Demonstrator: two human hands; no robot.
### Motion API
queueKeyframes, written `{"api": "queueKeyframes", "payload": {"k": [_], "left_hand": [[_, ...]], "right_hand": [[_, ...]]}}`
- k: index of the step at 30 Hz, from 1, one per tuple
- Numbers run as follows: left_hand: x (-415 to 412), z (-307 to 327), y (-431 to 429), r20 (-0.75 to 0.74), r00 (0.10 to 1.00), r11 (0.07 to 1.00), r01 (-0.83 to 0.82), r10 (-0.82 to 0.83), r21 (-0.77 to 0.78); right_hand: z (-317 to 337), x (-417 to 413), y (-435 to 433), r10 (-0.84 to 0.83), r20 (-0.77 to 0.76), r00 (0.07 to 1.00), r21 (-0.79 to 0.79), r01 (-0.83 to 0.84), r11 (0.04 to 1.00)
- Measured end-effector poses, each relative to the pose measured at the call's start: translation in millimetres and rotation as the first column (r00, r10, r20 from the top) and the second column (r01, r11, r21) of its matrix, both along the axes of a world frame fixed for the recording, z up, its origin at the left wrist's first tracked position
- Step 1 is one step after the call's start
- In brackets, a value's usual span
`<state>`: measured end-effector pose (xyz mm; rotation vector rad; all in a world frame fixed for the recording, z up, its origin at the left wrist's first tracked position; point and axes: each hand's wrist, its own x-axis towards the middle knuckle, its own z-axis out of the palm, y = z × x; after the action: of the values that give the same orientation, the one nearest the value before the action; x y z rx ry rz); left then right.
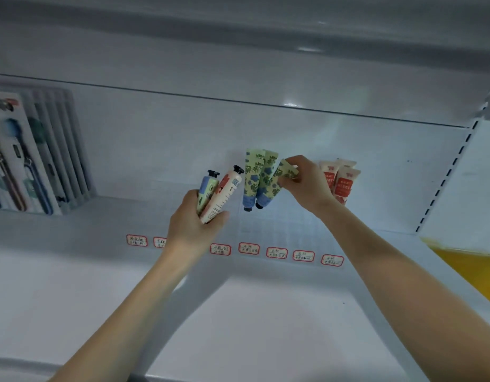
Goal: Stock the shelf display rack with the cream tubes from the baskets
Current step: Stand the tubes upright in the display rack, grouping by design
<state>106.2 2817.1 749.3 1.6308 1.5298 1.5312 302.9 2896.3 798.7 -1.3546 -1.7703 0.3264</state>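
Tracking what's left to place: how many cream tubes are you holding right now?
3. Two in the left hand, a blue-green tube and a cream tube with red flowers; one green floral tube pinched in the right hand. Others could be hidden behind the palms.

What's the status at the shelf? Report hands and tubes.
Left hand grips two tubes, caps up. Right hand pinches a green tube beside a green pair in the rack. Red tubes close behind right hand.
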Motion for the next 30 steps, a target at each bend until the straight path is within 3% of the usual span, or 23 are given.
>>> {"api": "queueKeyframes", "payload": {"k": [6, 10, 16, 26, 30], "left_hand": [[-6, -2, 0, -0.006, 1.000, 1.000, -0.010, 0.010, -0.006], [-10, -4, -1, -0.006, 1.000, 1.000, -0.009, 0.009, -0.006], [-10, -4, -4, 0.030, 1.000, 1.000, 0.008, -0.008, 0.004], [-6, -8, -3, 0.033, 0.999, 1.000, 0.021, -0.021, 0.001], [-7, -5, -3, 0.025, 0.999, 1.000, 0.024, -0.024, 0.003]], "right_hand": [[5, -11, 13, 0.002, 0.057, 0.998, -0.080, 0.002, 0.997], [5, -17, 19, 0.006, -0.092, 0.996, -0.132, -0.018, 0.991], [-13, -27, 18, -0.064, -0.260, 0.964, -0.075, 0.047, 0.996], [-19, -31, 17, -0.070, -0.112, 0.991, -0.024, 0.067, 0.997], [-20, -31, 16, -0.078, -0.167, 0.983, -0.039, 0.072, 0.997]]}}
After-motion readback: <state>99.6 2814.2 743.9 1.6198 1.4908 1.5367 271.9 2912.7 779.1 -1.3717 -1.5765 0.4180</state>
